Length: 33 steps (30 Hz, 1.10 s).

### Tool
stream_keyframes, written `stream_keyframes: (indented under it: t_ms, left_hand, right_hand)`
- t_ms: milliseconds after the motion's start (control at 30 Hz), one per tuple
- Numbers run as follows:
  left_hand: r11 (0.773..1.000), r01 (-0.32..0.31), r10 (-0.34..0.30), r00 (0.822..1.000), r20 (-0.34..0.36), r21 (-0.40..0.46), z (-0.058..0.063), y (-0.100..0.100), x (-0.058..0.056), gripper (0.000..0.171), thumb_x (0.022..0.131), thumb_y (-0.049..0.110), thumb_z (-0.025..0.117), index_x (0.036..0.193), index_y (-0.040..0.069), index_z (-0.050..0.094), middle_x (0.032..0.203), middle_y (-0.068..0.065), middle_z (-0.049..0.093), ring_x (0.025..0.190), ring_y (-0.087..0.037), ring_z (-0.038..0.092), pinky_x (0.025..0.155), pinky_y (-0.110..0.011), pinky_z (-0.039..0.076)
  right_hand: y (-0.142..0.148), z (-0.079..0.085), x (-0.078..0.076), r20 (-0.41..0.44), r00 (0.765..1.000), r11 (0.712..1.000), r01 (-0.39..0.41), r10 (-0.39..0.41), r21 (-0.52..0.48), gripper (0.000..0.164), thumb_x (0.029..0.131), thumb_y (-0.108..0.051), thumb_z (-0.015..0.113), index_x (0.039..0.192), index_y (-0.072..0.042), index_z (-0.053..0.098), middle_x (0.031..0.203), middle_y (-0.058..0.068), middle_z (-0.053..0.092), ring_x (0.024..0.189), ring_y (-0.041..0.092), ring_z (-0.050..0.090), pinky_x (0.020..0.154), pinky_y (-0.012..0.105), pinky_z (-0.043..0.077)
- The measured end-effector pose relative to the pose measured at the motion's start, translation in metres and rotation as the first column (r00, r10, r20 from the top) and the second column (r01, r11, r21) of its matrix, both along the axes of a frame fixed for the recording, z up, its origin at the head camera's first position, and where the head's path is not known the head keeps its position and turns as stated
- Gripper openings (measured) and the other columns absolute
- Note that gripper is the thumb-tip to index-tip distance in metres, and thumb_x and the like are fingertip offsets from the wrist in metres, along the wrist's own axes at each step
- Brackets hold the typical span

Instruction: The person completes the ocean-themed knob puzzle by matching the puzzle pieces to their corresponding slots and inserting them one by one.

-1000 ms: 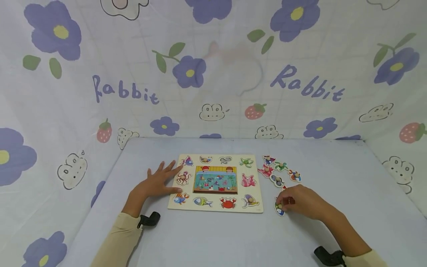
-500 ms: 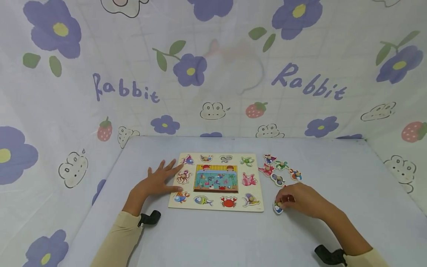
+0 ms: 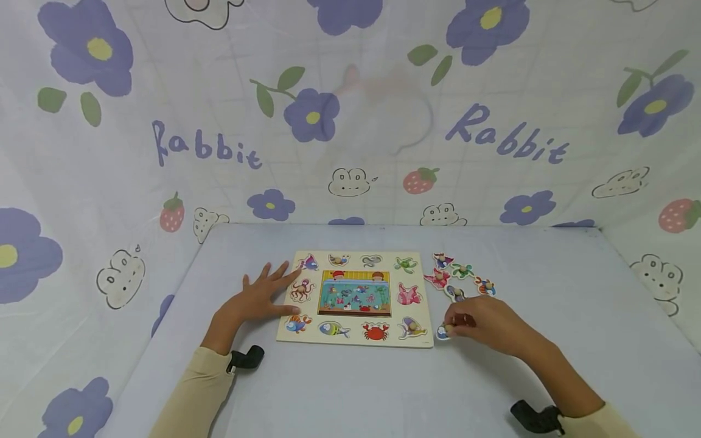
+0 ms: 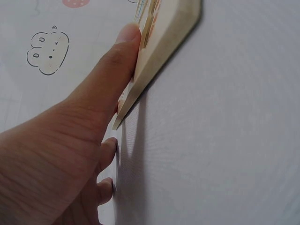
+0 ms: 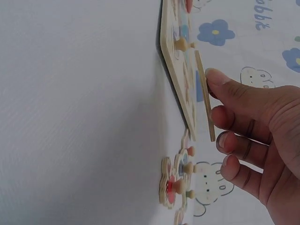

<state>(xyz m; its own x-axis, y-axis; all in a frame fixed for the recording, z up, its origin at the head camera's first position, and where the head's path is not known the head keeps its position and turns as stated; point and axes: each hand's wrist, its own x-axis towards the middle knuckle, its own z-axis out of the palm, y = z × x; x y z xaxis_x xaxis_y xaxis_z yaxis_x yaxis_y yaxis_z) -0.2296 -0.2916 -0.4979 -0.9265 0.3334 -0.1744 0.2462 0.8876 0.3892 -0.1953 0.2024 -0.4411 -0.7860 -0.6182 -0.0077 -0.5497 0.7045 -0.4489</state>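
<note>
The right hand (image 3: 484,323) pinches a wooden puzzle piece (image 3: 442,333), the aquarium puzzle board (image 3: 356,330) just beside it toward nine o'clock, the left hand (image 3: 256,302) spread across its far edge.

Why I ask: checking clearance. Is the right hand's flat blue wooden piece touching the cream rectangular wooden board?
Apart: right wrist view shows background between piece and board.

Puzzle board (image 3: 355,263) — cream, teal-and-yellow centre
</note>
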Motion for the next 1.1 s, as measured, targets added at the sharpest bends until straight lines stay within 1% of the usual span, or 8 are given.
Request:
stream_keyframes:
  t_ms: [133,267,400,500,633,767,1000,1100]
  left_hand:
    - [1.000,-0.001,0.001,1.000,0.005,0.006,0.001,0.000,0.001,0.098,0.083,0.068,0.071,0.162,0.028,0.027,0.170,-0.013,0.013,0.153,-0.049,-0.002,0.108,-0.081,-0.005]
    - [1.000,0.000,0.000,1.000,-0.003,0.003,0.000,0.000,0.001,0.098,0.084,0.069,0.069,0.162,0.028,0.027,0.170,-0.013,0.012,0.153,-0.049,-0.002,0.108,-0.081,-0.004]
    - [1.000,0.002,-0.002,1.000,-0.005,0.007,0.000,-0.001,0.001,0.098,0.084,0.069,0.069,0.162,0.028,0.026,0.170,-0.013,0.012,0.153,-0.049,-0.002,0.107,-0.082,-0.004]
    - [1.000,0.005,-0.004,1.000,-0.008,0.013,0.001,0.000,0.003,0.098,0.084,0.068,0.070,0.162,0.027,0.027,0.169,-0.013,0.013,0.152,-0.049,-0.001,0.107,-0.082,-0.004]
    - [1.000,0.005,-0.005,1.000,-0.010,0.007,0.004,0.001,0.004,0.097,0.084,0.067,0.070,0.162,0.026,0.028,0.169,-0.013,0.014,0.153,-0.049,-0.001,0.108,-0.082,-0.003]
    - [1.000,0.006,-0.006,1.000,-0.010,0.010,0.005,0.001,0.004,0.097,0.085,0.067,0.070,0.162,0.026,0.028,0.169,-0.014,0.014,0.152,-0.049,-0.001,0.107,-0.082,-0.003]
    - [1.000,0.005,-0.005,1.000,-0.014,-0.002,0.006,0.002,0.004,0.096,0.085,0.066,0.069,0.162,0.025,0.028,0.169,-0.014,0.014,0.152,-0.050,0.001,0.107,-0.082,-0.002]
    - [1.000,0.003,-0.003,1.000,-0.007,0.008,0.007,0.003,0.005,0.096,0.085,0.066,0.070,0.162,0.025,0.028,0.169,-0.014,0.014,0.152,-0.050,0.000,0.107,-0.082,-0.003]
  right_hand:
    - [-0.007,0.003,0.002,-0.029,1.000,1.000,0.007,-0.007,-0.010,0.011,0.086,-0.024,0.082,0.092,-0.026,0.073,0.070,-0.019,0.054,0.066,0.003,0.049,0.056,0.022,0.044]
    - [-0.015,0.005,0.003,-0.063,0.998,1.000,0.009,-0.011,-0.022,0.011,0.086,-0.026,0.083,0.089,-0.026,0.072,0.069,-0.019,0.054,0.065,0.002,0.049,0.055,0.022,0.043]
    - [-0.024,0.005,0.003,-0.056,0.998,1.000,0.019,-0.019,-0.010,0.012,0.086,-0.028,0.083,0.089,-0.027,0.072,0.069,-0.019,0.054,0.066,0.004,0.050,0.056,0.022,0.044]
    - [-0.030,0.005,0.002,-0.051,0.999,1.000,0.011,-0.011,-0.010,0.012,0.086,-0.029,0.083,0.090,-0.027,0.072,0.068,-0.019,0.054,0.066,0.004,0.050,0.056,0.023,0.044]
    - [-0.038,0.005,0.001,-0.065,0.998,1.000,-0.003,0.002,-0.019,0.011,0.087,-0.031,0.082,0.090,-0.027,0.071,0.068,-0.019,0.053,0.065,0.004,0.049,0.056,0.023,0.043]
    - [-0.046,0.005,0.001,-0.069,0.998,1.000,0.003,-0.004,-0.012,0.012,0.087,-0.033,0.082,0.089,-0.027,0.071,0.067,-0.018,0.053,0.066,0.005,0.049,0.056,0.023,0.043]
    - [-0.061,0.010,0.001,-0.068,0.998,1.000,-0.015,0.013,-0.027,0.012,0.088,-0.031,0.082,0.090,-0.024,0.071,0.068,-0.018,0.054,0.065,0.005,0.050,0.056,0.024,0.043]
    - [-0.067,0.011,0.001,-0.069,0.998,0.999,-0.018,0.016,-0.033,0.012,0.087,-0.030,0.082,0.089,-0.024,0.071,0.069,-0.018,0.055,0.065,0.005,0.050,0.056,0.024,0.044]
